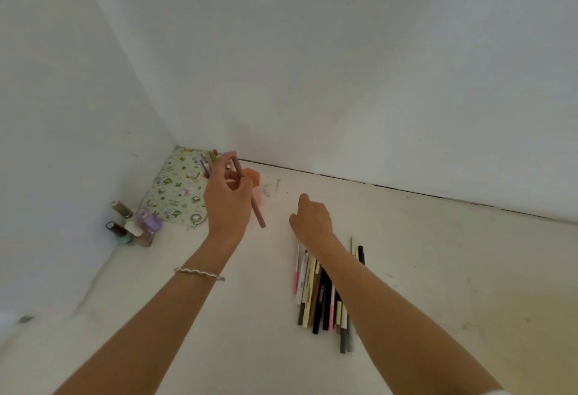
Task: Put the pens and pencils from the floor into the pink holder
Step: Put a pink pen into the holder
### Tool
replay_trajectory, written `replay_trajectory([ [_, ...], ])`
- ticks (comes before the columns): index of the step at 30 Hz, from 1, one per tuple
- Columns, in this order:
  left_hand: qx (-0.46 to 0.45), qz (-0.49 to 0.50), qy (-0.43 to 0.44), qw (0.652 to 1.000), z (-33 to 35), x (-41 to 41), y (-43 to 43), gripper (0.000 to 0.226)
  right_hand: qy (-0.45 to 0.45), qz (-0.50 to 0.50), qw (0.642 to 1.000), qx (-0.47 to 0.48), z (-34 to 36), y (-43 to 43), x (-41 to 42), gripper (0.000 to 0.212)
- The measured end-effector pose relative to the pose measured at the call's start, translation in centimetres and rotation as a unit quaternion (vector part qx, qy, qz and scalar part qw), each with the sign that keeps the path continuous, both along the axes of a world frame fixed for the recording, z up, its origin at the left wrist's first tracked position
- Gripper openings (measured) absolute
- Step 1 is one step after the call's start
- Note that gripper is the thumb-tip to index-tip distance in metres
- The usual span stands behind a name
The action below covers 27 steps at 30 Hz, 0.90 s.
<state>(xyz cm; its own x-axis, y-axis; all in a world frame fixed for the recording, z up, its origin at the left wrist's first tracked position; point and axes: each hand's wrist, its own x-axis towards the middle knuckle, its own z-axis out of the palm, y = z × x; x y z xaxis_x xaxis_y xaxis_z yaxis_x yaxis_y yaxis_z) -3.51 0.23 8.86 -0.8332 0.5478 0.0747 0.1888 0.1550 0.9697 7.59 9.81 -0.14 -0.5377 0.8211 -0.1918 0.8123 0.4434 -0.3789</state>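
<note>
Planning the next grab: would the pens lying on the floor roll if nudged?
Likely a little: the pens look slim and round on a smooth floor. Packed side by side, inner ones probably stay; edge ones may roll. They look stiff and light.

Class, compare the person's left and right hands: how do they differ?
The left hand grips a brown pencil; the right hand holds nothing visible. The left hand is by the pink holder; the right hand hovers near the pile of pens. Both reach forward.

White walls [344, 50] meet in a corner — pale, scuffed floor [453, 269] below, softly lit.
</note>
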Motion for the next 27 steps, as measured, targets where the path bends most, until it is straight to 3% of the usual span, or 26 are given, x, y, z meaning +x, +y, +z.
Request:
replay_trajectory([
  [3,0.004,0.002,0.004,1.0,0.4,-0.5,-0.1,0.037,-0.081,0.027,0.996,0.011,-0.5,-1.4,-0.8,0.026],
  [7,0.002,-0.006,0.0,1.0,-0.3,0.0,-0.3,0.038,-0.059,0.003,0.998,-0.016,-1.4,-2.4,-1.5,0.029],
  [9,0.012,-0.012,-0.007,1.0,-0.6,0.2,-0.3,0.04,-0.001,-0.035,0.998,-0.054,-1.0,-2.1,-1.6,0.023],
  [12,0.023,-0.004,-0.016,1.0,-0.5,-0.1,-0.3,0.037,0.159,-0.128,0.977,-0.061,1.4,-0.5,-1.7,0.014],
  [15,0.052,0.039,-0.006,0.998,0.5,-1.6,-0.3,0.039,0.345,-0.198,0.918,0.002,5.4,1.5,-2.0,0.021],
  [18,0.112,0.121,0.046,0.985,2.1,-4.5,-0.1,0.042,0.495,-0.207,0.842,0.06,9.2,2.3,-2.9,0.028],
  [22,0.137,0.159,0.137,0.968,2.6,-8.1,0.4,0.041,0.566,-0.175,0.799,0.099,11.9,1.8,-4.2,0.022],
  [27,-0.033,0.039,0.242,0.969,-2.1,-8.7,0.2,0.029,0.577,-0.123,0.802,0.094,11.7,0.4,-5.9,0.023],
])
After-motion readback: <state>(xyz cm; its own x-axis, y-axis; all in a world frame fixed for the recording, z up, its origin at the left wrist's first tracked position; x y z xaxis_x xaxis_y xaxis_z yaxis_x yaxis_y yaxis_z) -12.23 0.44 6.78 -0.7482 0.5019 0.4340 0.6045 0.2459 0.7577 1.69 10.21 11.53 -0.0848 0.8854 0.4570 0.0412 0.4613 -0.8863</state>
